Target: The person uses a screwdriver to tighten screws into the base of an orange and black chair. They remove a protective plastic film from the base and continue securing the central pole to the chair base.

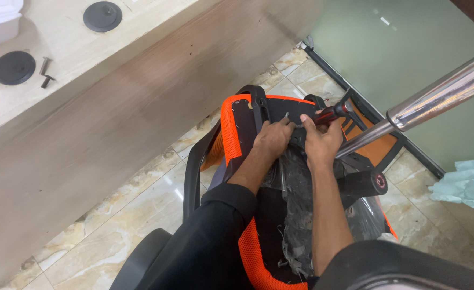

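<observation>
The right hand (322, 140) grips a red-and-black screwdriver (331, 113) at the upturned orange chair seat (231, 131). The left hand (272, 138) presses there, holding nothing. Best to keep the tool straight and push steadily.

Beige marble floor tiles (140, 198), long wooden counter (113, 123), frosted glass partition (398, 48).

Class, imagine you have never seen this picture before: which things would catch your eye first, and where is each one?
The bright orange chair lies overturned on the tiled floor in the middle, with both hands pressed to its black underside. The right hand grips a red-and-black screwdriver, and the left hand rests beside it. A shiny metal pole slants in from the upper right corner.
</observation>
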